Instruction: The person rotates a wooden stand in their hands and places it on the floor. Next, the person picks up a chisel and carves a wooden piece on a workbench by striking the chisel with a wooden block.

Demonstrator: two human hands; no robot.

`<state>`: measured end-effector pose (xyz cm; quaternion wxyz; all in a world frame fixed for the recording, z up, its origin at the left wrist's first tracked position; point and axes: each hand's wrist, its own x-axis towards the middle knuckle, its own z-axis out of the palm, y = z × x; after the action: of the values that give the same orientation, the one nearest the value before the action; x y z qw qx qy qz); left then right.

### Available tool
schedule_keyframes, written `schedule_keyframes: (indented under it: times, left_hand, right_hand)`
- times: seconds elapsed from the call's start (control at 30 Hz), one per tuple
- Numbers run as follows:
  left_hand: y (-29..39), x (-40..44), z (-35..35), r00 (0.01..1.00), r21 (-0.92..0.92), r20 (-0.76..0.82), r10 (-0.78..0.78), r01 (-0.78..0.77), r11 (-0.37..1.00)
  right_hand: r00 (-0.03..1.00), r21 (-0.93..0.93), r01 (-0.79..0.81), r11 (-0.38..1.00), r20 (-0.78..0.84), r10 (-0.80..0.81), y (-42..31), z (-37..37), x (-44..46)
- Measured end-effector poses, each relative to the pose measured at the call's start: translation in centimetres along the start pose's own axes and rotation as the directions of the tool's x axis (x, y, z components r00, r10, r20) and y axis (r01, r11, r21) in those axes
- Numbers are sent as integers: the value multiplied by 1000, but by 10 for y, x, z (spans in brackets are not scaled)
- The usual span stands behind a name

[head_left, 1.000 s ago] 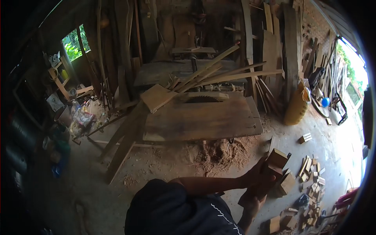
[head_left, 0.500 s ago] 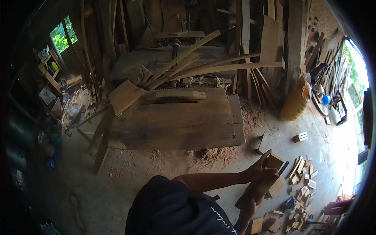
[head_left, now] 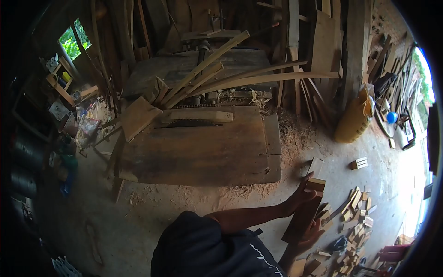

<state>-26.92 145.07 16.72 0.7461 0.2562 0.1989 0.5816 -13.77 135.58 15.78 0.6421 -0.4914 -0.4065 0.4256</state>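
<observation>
A brown wooden board is tilted between my two hands, its pale upper end catching the light. My left hand grips it near that end, with the thumb across the face. Lower down, my right hand holds the board's right side, fingers partly spread along it. Just beyond the upper end stands a pale wood block on the floor. Right of the board, more wood pieces are partly hidden behind it.
A saw table with a slotted blade stands ahead, long wood strips lying across its back. Sawdust lies around its base. A heap of small wood blocks covers the floor at right. A yellow sack stands farther back.
The board has turned in my hands, showing its long face more. My right hand has moved up along its side. A thin black stick beside the board is no longer visible.
</observation>
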Motion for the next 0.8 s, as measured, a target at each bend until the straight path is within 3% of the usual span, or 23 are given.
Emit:
schedule_keyframes:
  times: [0.13, 0.2, 0.23, 0.3, 0.33, 0.37, 0.4, 0.43, 0.47, 0.5, 0.53, 0.57, 0.7, 0.8]
  left_hand:
    - [0, 9, 3, 995, 28, 45, 92, -93, 995]
    - [-3, 15, 4, 994, 36, 28, 108, -109, 993]
    - [-6, 19, 5, 989, 7, -11, 147, -147, 989]
    - [-7, 18, 9, 991, -68, -72, 109, -114, 991]
    - [-13, 18, 6, 996, -78, -74, 58, -64, 995]
    - [-27, 18, 3, 998, -95, -59, -19, 13, 995]
    - [-34, 14, 2, 992, -27, -36, -124, 123, 992]
    - [-45, 8, 3, 991, 48, -54, -122, 125, 991]
    - [-68, 6, -14, 980, 70, -20, -198, 199, 977]
    - [-77, 4, -18, 984, 82, -2, -177, 176, 981]
    - [-97, 8, -33, 978, -55, 11, -207, 207, 977]
    - [-68, 7, 18, 923, -48, -176, -343, 340, 939]
    - [-125, 20, 37, 852, -46, -104, -513, 511, 858]
    - [-194, 32, 12, 760, 25, -148, -633, 642, 766]
  right_hand:
    - [995, -153, 34, 988, -83, -47, -5, 4, 19]
    - [992, 141, -129, 982, 13, 128, -14, 2, 29]
    - [991, 137, -130, 982, 9, 130, -13, 1, 37]
    - [950, 503, -265, 823, -11, 313, -8, -3, 49]
    - [998, 177, -61, 982, -2, 62, 0, -5, 47]
    - [986, -191, 161, 968, 67, -151, 10, -8, 45]
    - [984, -223, 179, 958, 26, -178, 19, -15, 48]
    - [993, -401, 113, 909, 12, -119, 23, -28, 51]
    - [988, 100, -42, 994, -142, 56, 36, -32, 56]
    - [982, -312, 16, 950, -176, -74, 35, -27, 57]
    - [922, 163, -251, 954, -262, 287, 29, -36, 63]
    - [927, 96, -267, 959, -248, 283, 45, -57, 61]
    - [889, -247, -454, 856, -186, 418, 45, -114, 44]
    - [836, -226, -544, 808, -235, 497, 70, -156, 34]
